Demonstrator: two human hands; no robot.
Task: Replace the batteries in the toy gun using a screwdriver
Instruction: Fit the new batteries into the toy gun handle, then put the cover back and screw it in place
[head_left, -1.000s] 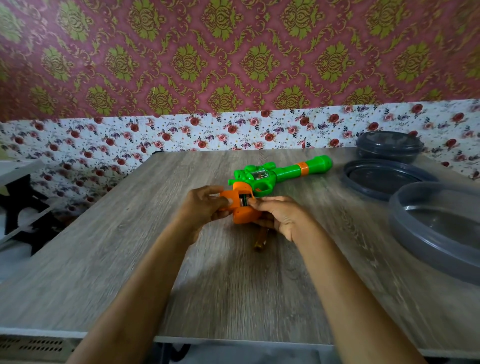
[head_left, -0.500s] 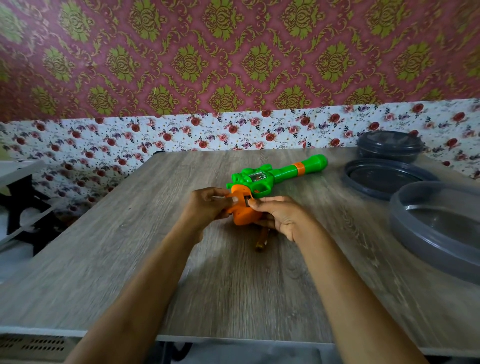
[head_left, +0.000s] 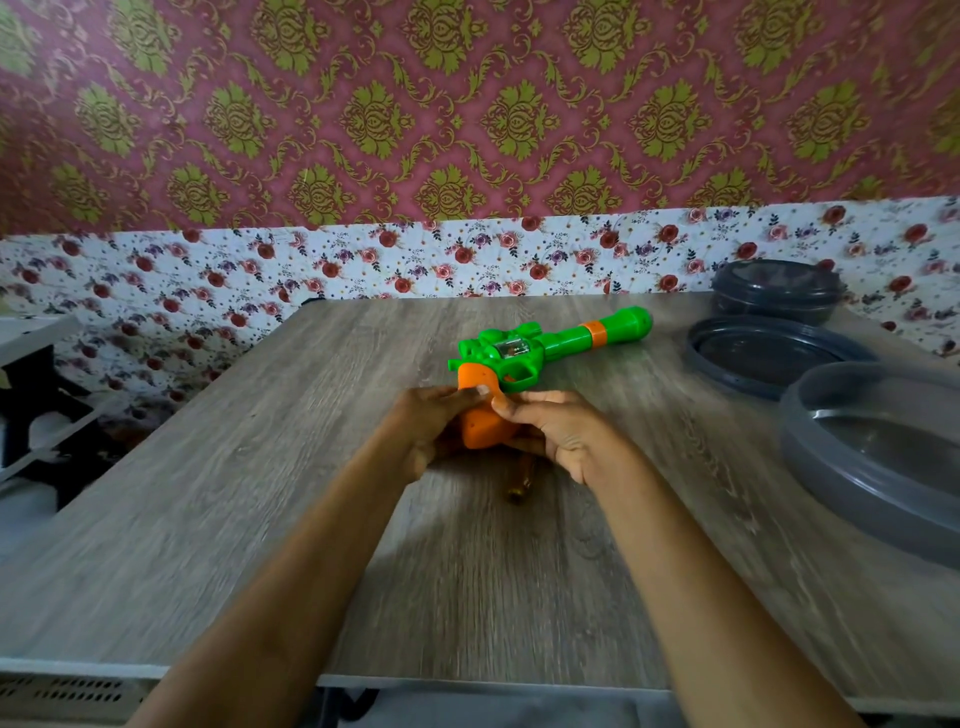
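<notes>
Turned over since before, the toy gun (head_left: 524, 353) is pinched by left hand (head_left: 431, 428) and right hand (head_left: 563, 439) fingers (head_left: 511, 408).

Grey wood-grain table (head_left: 260, 519); maroon-gold damask wallpaper (head_left: 467, 104) above floral band (head_left: 208, 280).

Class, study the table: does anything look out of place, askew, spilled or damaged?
Nothing looks spilled or broken. The toy gun lies on the table, left hand and right hand gripping its orange handle. Only an amber object, partly hidden under the right hand, lies loose.
</notes>
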